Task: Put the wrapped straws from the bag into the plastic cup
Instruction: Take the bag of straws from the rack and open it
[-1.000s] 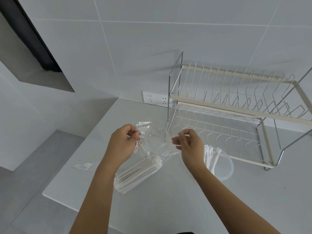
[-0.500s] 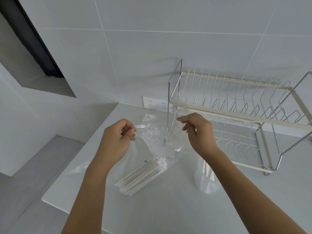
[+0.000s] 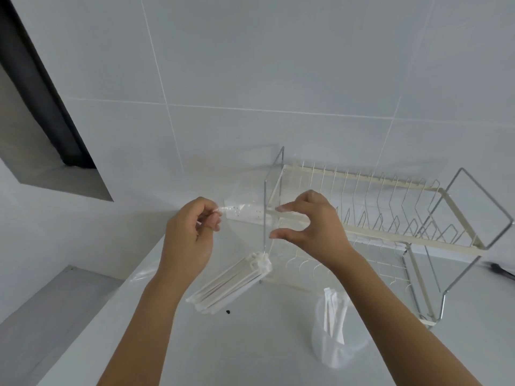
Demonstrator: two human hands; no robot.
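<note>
A clear plastic bag [image 3: 245, 235] hangs over the white counter with a bundle of white wrapped straws [image 3: 231, 282] lying slanted in its bottom. My left hand [image 3: 192, 235] pinches the bag's left top edge. My right hand [image 3: 309, 227] is at the bag's mouth on the right, thumb and forefinger spread apart in a C; I see no film gripped between them. A clear plastic cup [image 3: 337, 355] stands on the counter below my right forearm, with a few wrapped straws [image 3: 333, 316] upright in it.
A two-tier wire dish rack [image 3: 390, 218] stands right behind the bag against the tiled wall. A wall socket [image 3: 239, 211] shows through the bag. The counter's left edge [image 3: 117, 296] drops to a lower grey ledge. A small black speck [image 3: 228, 312] lies by the straws.
Both hands have risen and lifted the bag, tilting the straw bundle up at one end. My right thumb and forefinger, pinched a second ago, are now spread apart.
</note>
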